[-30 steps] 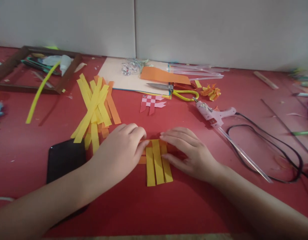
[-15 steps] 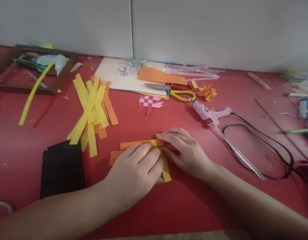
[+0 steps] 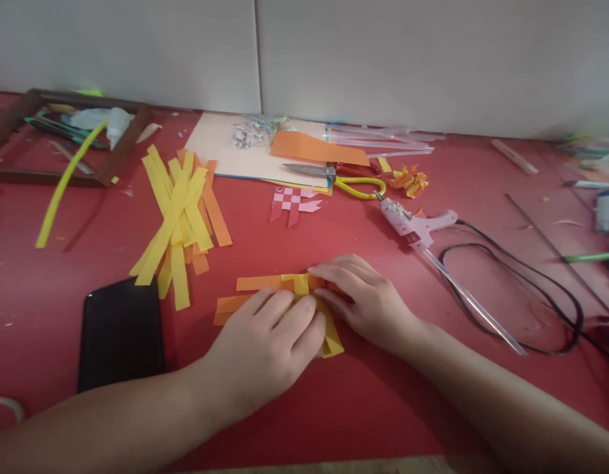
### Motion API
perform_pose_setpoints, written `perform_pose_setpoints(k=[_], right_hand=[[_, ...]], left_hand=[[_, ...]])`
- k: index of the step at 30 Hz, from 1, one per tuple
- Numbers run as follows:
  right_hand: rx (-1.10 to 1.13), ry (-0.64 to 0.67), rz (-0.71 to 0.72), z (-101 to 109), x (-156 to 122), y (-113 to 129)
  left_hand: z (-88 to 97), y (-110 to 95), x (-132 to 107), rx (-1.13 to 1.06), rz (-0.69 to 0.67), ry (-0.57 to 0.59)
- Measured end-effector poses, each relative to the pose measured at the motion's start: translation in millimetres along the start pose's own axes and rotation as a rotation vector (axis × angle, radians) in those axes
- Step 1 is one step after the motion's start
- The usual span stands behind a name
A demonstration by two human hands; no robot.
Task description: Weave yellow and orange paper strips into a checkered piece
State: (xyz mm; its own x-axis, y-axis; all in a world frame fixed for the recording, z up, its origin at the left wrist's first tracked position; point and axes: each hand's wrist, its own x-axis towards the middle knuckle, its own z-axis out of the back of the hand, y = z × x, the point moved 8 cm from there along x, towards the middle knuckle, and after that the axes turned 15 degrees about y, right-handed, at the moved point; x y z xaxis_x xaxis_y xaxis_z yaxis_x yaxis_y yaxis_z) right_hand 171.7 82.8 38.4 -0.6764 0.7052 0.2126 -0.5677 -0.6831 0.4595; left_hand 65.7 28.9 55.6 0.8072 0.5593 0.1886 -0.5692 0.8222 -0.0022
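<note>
Orange paper strips (image 3: 259, 283) lie across the front middle of the red table, with yellow paper strips (image 3: 332, 343) crossing them as a partly woven piece. My left hand (image 3: 277, 345) rests over the weave with its fingers curled onto the strips; the fingertips and much of the crossing are hidden beneath it. On the right side, my right hand (image 3: 366, 299) pinches the right end of the upper orange strip, thumb below and fingers above. Beyond the hands lies a small woven pink and red paper fish (image 3: 293, 203).
A pile of yellow and orange strips (image 3: 176, 224) lies left, above a black phone (image 3: 121, 336). Scissors (image 3: 356, 184) and a pink glue gun (image 3: 415, 227) with a looped cord lie right. A wooden frame (image 3: 106, 172) stands back left, and an orange paper piece (image 3: 318, 149) lies behind.
My left hand has shifted slightly right and down, so more of the yellow strip's top shows. The lower ends of the yellow strips have swung a little right. My right hand is nearly still.
</note>
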Motion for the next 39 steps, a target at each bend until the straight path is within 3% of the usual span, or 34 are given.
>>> perform_pose_setpoints(k=[5,14,21,33,39], right_hand=[[0.031,0.022,-0.004,-4,-1,-1],[-0.011,0.025,0.019,-2,-1,2],[-0.115,0.052,0.064,-1,-7,2],[-0.12,0.0,-0.117,5,-8,-8],[-0.065,0.021,-0.016,2,-3,-1]], left_hand=[[1.7,-3,-1,-0.079,-0.018,0.007],[-22.2,-9,-8,-0.096,-0.053,0.14],[-24.1,-12,-9,-0.079,-0.071,0.133],[-21.8,-10,-9,-0.061,-0.052,0.101],[-24.5,-10,-8,-0.07,-0.066,0.131]])
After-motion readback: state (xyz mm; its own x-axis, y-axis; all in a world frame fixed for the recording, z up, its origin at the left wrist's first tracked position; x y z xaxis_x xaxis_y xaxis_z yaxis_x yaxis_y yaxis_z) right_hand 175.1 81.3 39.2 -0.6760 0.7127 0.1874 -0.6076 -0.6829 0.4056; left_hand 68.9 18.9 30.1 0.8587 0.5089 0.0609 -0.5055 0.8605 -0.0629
